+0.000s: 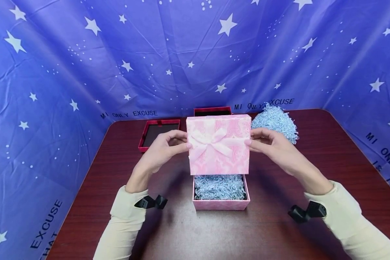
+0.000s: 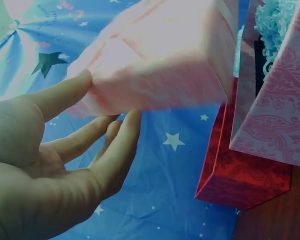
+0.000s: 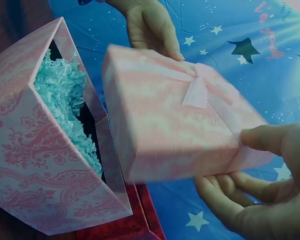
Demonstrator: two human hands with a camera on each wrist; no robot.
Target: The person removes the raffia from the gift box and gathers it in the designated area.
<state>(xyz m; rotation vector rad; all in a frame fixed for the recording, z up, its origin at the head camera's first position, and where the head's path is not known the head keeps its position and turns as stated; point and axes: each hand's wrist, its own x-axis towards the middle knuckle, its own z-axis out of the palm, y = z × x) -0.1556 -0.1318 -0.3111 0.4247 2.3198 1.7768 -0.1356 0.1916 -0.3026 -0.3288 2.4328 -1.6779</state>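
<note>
A pink patterned box lid (image 1: pixel 219 159) with a pale ribbon bow (image 1: pixel 211 143) is held up, tilted, above the back of a pink box (image 1: pixel 221 205). My left hand (image 1: pixel 159 150) pinches the lid's left side, thumb on the top face and fingers at the edge below. On the opposite side my right hand (image 1: pixel 279 151) pinches the lid the same way, as the right wrist view also shows. Light blue shredded paper (image 1: pixel 219 187) fills the pink box, which stands upright on the table. Whatever lies under the shreds is hidden.
A shallow red tray-like box part (image 1: pixel 143 144) with a dark inside lies behind my left hand. Another red box part (image 1: pixel 212 110) shows partly behind the lid. A pile of blue shredded paper (image 1: pixel 276 121) sits at the back right, near the starry curtain (image 1: pixel 182 43).
</note>
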